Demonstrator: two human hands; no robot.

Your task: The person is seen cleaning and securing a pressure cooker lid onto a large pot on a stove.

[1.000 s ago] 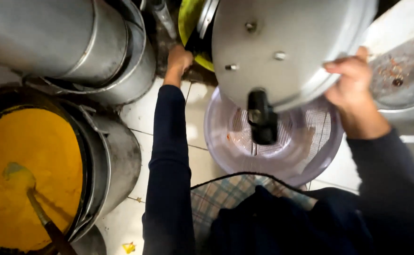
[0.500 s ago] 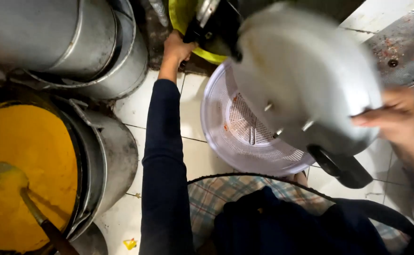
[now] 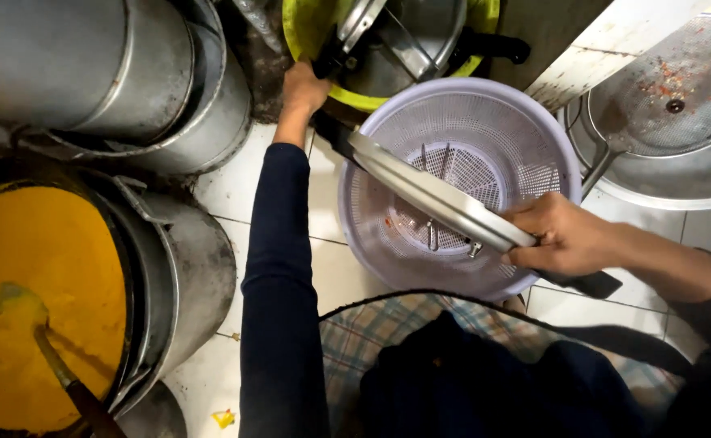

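My right hand point(image 3: 562, 237) grips a round steel lid point(image 3: 432, 195) with a black handle, held on edge over a pale lilac plastic colander point(image 3: 493, 130) that stands on the tiled floor. My left hand point(image 3: 303, 88) reaches far forward and holds the black handle of a steel pot point(image 3: 408, 36) sitting in a yellow-green basin point(image 3: 307, 32). My dark sleeve runs up the middle of the view.
A big steel pot of yellow sauce point(image 3: 39, 300) with a ladle point(image 3: 39, 341) stands at the left. More steel pots point(image 3: 104, 73) lie at the upper left. A steel pan and mesh strainer point(image 3: 672, 105) sit at the upper right. A checked cloth point(image 3: 372, 332) covers my lap.
My right hand swung the lid from flat and high over the colander down to on-edge across it. My left hand stayed on the pot handle in the basin.
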